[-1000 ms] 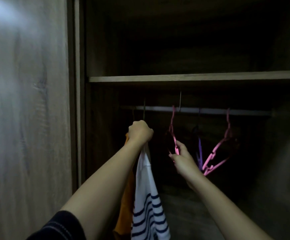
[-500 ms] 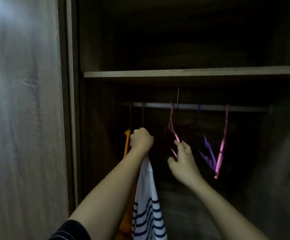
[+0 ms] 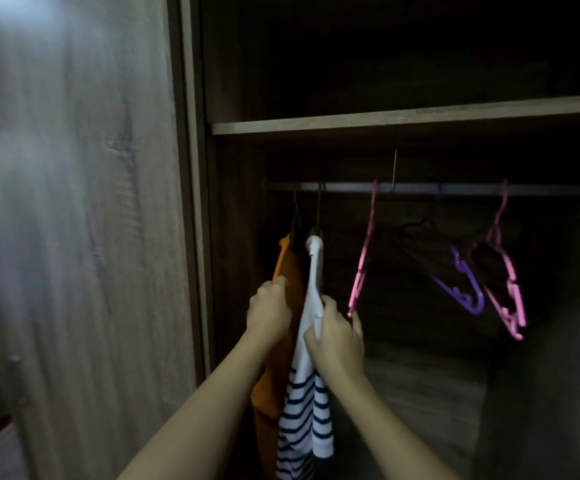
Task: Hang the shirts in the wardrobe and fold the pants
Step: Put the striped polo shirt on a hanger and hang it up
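L hand [image 3: 269,308] fingers curled on orange shirt [image 3: 269,400]; R hand [image 3: 337,332] fingers pinching striped shirt [image 3: 304,410]; pink hanger [image 3: 363,258] at 3 o'clock of it.

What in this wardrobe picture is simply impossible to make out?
Head view only:
1. Space above the shelf: too dark to show contents.
2. Orange shirt and striped shirt: cloth covers their hangers.
3. Left hand: fingers turned away, so its grip is unclear.
4. Wardrobe door: motion-blurred.
5. Striped shirt's lowest part: cut off by the bottom edge.
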Action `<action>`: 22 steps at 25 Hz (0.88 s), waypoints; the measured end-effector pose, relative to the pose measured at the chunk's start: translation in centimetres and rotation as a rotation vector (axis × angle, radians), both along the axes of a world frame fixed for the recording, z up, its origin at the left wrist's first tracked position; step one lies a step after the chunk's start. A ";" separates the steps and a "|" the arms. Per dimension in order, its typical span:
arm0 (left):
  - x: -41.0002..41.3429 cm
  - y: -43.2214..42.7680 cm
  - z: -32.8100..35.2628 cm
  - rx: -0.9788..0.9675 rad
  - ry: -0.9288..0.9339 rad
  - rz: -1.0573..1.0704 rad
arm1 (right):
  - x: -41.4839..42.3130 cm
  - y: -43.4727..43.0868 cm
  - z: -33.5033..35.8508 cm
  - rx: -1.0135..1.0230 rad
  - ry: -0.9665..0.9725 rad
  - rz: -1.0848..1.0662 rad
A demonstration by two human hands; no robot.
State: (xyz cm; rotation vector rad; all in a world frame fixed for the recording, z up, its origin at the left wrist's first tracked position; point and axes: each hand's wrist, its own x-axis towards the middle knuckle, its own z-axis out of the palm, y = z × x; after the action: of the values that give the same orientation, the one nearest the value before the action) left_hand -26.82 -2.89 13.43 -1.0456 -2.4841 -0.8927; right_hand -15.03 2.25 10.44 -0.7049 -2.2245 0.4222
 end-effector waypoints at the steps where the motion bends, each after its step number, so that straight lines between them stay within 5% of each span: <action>1: 0.1 -0.7 -0.5 0.029 0.018 0.059 | 0.1 0.0 -0.5 -0.041 0.015 -0.021; 8: 1.8 -4.9 -7.2 0.073 -0.054 0.040 | 1.0 -1.9 -3.9 -0.130 0.102 0.008; 16: 3.4 -12.2 -15.0 -0.162 -0.187 0.011 | 3.2 -5.3 -13.9 -0.435 0.036 -0.005; 22: 2.6 -18.4 -16.1 -0.115 -0.228 -0.035 | 2.6 -10.7 -19.1 -0.860 -0.356 -0.010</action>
State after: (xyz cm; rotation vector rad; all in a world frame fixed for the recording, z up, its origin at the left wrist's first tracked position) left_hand -24.24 -21.25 -2.63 -1.0803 -2.7423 -0.9358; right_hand -12.48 -8.41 -8.67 -1.3052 -2.3169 1.3778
